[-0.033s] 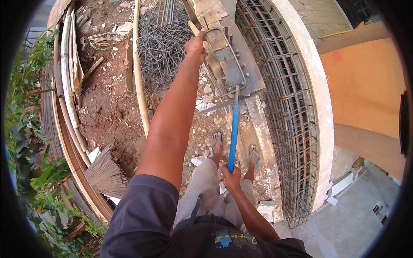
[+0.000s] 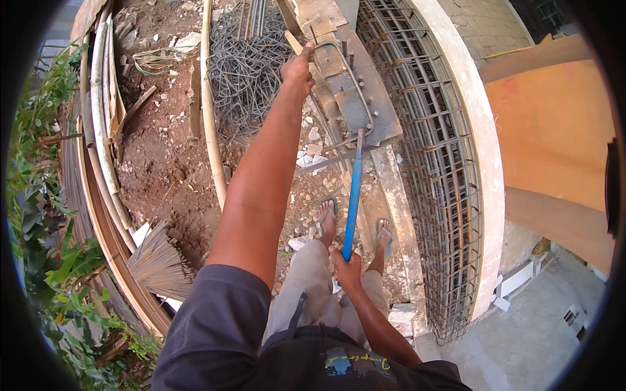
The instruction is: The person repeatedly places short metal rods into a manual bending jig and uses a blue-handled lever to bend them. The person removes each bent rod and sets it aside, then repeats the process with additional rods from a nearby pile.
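A bent steel rod (image 2: 357, 77) lies against several upright pins on a dark metal plate (image 2: 353, 111), which is fixed to a wooden bench. With arm stretched out, my left hand (image 2: 297, 70) is closed around the rod's far end, beside the plate's left edge. My right hand (image 2: 346, 266), low in front of my legs, wraps round the lower end of a long blue-handled rebar bending bar (image 2: 353, 202). The bar's bare metal head meets the rod's near end at the plate's front corner.
Tied rebar cages (image 2: 450, 169) run along the right, beside a pale curved wall edge (image 2: 486, 156). Beyond the bench's left side lies a heap of cut rod pieces (image 2: 241, 78). A bamboo pole (image 2: 212, 117) crosses the rubble. A bundle of thin rods (image 2: 163, 264) sits at lower left.
The lower end of the bending bar has shifted slightly left and up with my right hand. My left hand and the rod look almost the same.
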### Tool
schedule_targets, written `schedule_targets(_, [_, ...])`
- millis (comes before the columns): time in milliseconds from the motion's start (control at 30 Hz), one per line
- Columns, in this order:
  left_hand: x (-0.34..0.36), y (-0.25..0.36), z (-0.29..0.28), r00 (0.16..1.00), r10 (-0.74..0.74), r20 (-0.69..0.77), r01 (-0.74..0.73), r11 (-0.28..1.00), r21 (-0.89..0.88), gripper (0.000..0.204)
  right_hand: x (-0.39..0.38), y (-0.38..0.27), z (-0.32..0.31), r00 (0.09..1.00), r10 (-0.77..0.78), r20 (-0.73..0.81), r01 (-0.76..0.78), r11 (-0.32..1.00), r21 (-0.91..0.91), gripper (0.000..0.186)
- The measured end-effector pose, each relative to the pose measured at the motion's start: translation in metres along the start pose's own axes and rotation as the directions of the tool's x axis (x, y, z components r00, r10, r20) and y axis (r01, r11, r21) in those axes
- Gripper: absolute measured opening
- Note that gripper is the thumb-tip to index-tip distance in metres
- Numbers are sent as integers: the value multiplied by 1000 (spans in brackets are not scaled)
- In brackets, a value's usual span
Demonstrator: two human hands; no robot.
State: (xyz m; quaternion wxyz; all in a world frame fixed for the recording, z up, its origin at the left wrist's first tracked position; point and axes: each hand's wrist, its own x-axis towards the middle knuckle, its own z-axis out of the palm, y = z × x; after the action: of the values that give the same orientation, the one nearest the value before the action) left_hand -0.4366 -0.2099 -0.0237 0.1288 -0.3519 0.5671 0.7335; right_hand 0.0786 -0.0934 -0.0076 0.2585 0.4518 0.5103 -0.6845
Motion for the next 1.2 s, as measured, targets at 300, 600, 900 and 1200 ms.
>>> schedule_targets(300, [-1, 27, 0, 1000, -19, 11, 17, 991, 132, 55, -23, -61, -48, 926, -356, -125, 277, 866, -415, 32])
schedule_targets(600, [-129, 77, -51, 929, -49, 366, 85, 993, -85, 48, -40, -107, -117, 919, -334, -211, 238, 894, -379, 32])
schedule_targets(900, [-174, 66, -10, 969, 184, 164, -105, 909, -403, 46, 6, -177, -193, 946, -286, -155, 160, 823, -545, 34])
schedule_targets(1200, [-275, -2, -15, 947, 305, -102, -297, 709, -640, 44, 41, -234, -248, 915, -400, -45, 275, 702, -657, 30])
